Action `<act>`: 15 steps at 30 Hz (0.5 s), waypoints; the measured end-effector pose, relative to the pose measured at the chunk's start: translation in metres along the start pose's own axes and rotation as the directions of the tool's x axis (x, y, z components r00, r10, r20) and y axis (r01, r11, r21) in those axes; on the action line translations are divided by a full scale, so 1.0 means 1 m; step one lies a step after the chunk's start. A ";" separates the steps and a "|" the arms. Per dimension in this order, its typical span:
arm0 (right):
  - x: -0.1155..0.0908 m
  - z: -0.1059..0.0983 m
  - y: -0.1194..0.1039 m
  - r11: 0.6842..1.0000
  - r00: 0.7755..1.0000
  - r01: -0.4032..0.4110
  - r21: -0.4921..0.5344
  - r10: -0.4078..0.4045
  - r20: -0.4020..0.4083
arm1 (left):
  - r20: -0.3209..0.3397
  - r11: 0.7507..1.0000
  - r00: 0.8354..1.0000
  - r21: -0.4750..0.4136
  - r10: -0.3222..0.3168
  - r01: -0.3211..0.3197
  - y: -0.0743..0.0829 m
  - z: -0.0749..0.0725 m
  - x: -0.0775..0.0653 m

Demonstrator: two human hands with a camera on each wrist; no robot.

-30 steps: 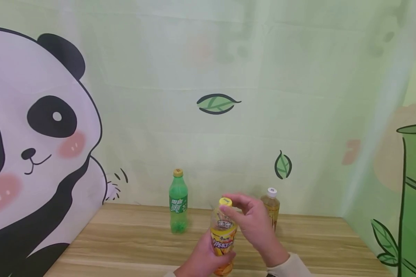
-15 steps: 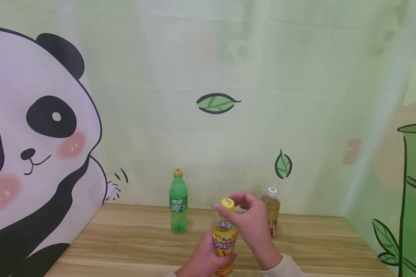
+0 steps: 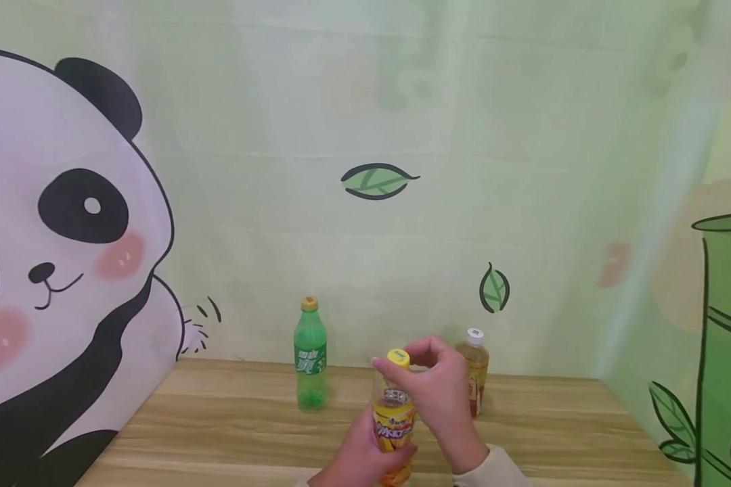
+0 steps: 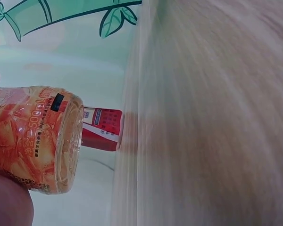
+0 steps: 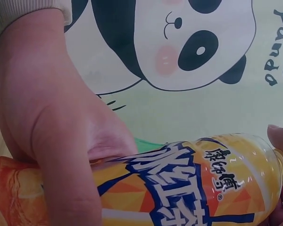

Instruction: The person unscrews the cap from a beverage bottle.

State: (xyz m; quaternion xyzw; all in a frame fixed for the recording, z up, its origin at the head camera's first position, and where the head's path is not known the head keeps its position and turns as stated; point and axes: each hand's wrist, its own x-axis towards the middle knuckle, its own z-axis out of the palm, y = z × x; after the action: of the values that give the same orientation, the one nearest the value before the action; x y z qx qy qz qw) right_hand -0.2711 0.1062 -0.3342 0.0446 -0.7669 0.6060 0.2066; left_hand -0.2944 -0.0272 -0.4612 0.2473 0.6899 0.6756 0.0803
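Observation:
In the head view, my left hand (image 3: 362, 446) grips the lower body of an iced tea bottle (image 3: 393, 421) with a yellow and orange label. Held upright, the bottle is raised off the table; the left wrist view shows its base (image 4: 68, 146) apart from the wood. My right hand (image 3: 441, 396) is at the top, with thumb and index finger pinching the yellow cap (image 3: 399, 358). The right wrist view shows the left hand (image 5: 61, 108) wrapped round the label and the right thumb (image 5: 280, 139) at the cap end.
A green soda bottle (image 3: 311, 358) with a gold cap stands at the back left of the wooden table (image 3: 237, 433). Behind the right hand stands a brown drink bottle (image 3: 475, 362) with a white cap. A panda-printed backdrop (image 3: 268, 169) encloses the back and sides.
My right thumb has slid leftward across the cap, and the right hand has turned and shifted slightly left. The left hand keeps its grip on the bottle. The head view has shifted slightly.

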 end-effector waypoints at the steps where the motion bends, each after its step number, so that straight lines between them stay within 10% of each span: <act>1: 0.000 0.000 0.000 1.000 1.000 0.002 0.007 -0.002 0.001 | -0.001 1.000 1.000 0.000 0.000 0.000 0.000 0.000 0.000; 15: 0.001 0.000 0.002 0.998 0.999 0.034 0.058 -0.035 0.016 | -0.004 0.999 1.000 0.030 0.018 -0.018 0.001 -0.002 0.000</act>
State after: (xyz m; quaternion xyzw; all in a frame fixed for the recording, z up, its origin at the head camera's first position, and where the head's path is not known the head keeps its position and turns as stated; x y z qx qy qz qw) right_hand -0.2723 0.1073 -0.3361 0.0687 -0.7498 0.6240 0.2090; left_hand -0.2947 -0.0296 -0.4597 0.2535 0.6977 0.6664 0.0691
